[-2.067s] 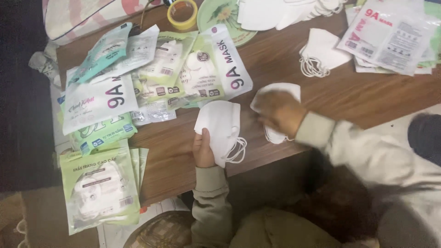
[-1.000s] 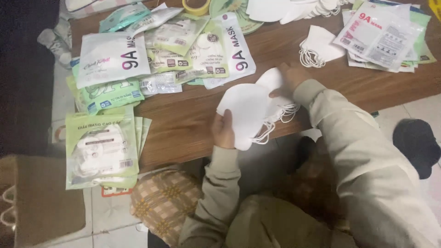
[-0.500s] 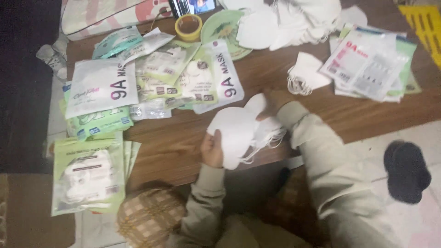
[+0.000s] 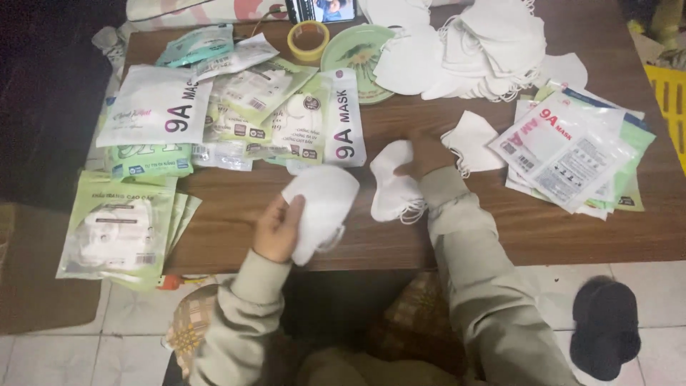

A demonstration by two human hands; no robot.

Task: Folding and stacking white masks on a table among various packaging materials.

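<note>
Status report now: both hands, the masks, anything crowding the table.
Left hand grips a white mask above the table edge. Right hand presses a second white mask onto the table. Packaged masks and loose mask pile crowd both sides.

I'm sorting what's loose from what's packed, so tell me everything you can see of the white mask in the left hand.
The white mask is loose, unpackaged, folded flat into a rounded shape, and looks like soft non-woven fabric. A thin white ear loop hangs at its lower right edge. The left hand grips its lower left edge and holds it over the near edge of the wooden table. Nothing else clearly touches it.
</note>
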